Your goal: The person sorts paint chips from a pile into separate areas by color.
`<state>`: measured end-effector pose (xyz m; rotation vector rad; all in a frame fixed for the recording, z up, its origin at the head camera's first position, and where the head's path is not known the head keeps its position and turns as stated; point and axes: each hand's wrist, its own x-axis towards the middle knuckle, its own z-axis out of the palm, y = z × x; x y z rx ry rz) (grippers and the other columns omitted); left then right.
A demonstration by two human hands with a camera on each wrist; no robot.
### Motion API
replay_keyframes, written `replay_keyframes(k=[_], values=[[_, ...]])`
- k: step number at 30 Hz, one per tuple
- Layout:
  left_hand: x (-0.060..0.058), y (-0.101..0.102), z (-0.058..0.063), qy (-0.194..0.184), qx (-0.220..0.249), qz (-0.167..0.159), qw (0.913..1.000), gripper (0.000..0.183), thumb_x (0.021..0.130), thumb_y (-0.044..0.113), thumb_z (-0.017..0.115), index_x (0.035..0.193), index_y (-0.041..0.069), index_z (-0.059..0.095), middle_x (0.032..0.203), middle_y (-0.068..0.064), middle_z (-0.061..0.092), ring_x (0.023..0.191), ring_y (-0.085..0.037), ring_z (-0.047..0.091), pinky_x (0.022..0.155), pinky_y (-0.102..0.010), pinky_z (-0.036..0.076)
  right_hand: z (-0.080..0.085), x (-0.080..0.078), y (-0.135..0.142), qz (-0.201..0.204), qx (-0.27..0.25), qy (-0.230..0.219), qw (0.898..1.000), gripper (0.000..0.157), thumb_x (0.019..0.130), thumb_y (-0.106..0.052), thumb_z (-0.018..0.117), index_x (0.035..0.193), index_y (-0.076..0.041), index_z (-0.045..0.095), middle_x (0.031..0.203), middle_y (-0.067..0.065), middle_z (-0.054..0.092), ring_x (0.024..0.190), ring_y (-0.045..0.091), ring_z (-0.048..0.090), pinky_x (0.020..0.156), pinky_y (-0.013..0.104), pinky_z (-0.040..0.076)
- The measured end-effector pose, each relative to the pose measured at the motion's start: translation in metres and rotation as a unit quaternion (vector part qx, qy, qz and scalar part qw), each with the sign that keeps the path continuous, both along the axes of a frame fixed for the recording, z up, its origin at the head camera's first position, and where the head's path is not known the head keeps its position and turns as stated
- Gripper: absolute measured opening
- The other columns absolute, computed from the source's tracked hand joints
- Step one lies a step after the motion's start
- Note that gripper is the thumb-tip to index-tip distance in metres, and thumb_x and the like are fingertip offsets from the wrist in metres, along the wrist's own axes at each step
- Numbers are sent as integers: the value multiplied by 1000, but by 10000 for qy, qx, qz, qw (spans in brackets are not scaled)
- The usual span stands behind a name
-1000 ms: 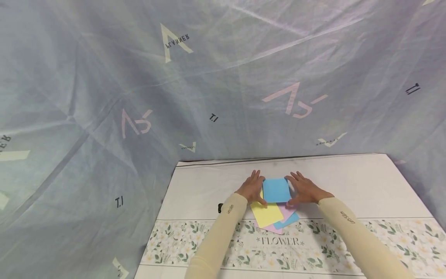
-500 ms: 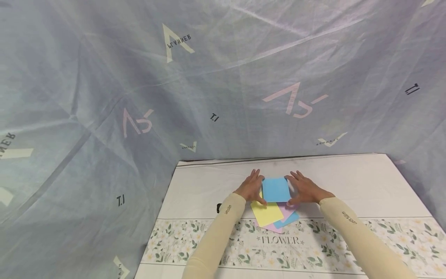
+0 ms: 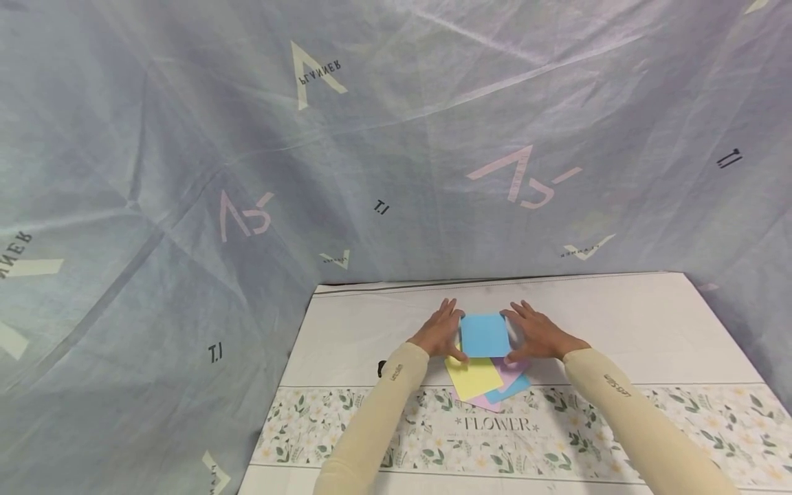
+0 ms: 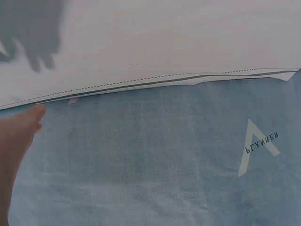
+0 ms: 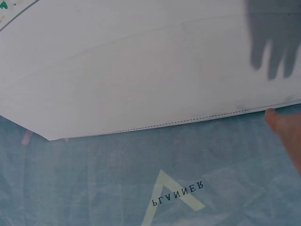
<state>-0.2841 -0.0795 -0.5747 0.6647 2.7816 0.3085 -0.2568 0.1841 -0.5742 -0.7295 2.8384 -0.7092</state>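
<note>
A square blue sheet of paper [image 3: 485, 335] lies between my two hands in the head view, over several loose sheets. My left hand [image 3: 438, 333] holds its left side, index finger by the far corner and thumb by the near one. Mirroring it, my right hand [image 3: 540, 333] holds the right side the same way. Below the held sheet show a yellow sheet [image 3: 475, 379], a pink sheet [image 3: 509, 372] and another blue sheet [image 3: 510, 390]. Each wrist view catches only part of its own hand at one side, the left hand [image 4: 19, 136] and the right hand [image 5: 288, 129], without the paper.
A white cloth [image 3: 625, 323] with a floral band [image 3: 575, 440] covers the table. Beside the left forearm, a small black object [image 3: 381, 368] is partly hidden by the sleeve. Grey-blue sheeting [image 3: 396, 172] hangs behind the table and at its sides.
Both hands have shifted slightly left together with the blue sheet. The yellow, pink and lower blue sheets stay in place.
</note>
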Motion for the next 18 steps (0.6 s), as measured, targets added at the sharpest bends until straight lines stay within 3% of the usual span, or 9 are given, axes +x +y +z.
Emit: replay_keyframes(k=[18], values=[[6,-11,2,94,-20,88,9999,110,60,51,92,150,16,39,168,-9,11,155,-24,4,124,-39,17,-3,0,-11,68,-41,39,10000,109,64,-47,90,147,3,40,154,37,28,143,59,18,110,73,23]])
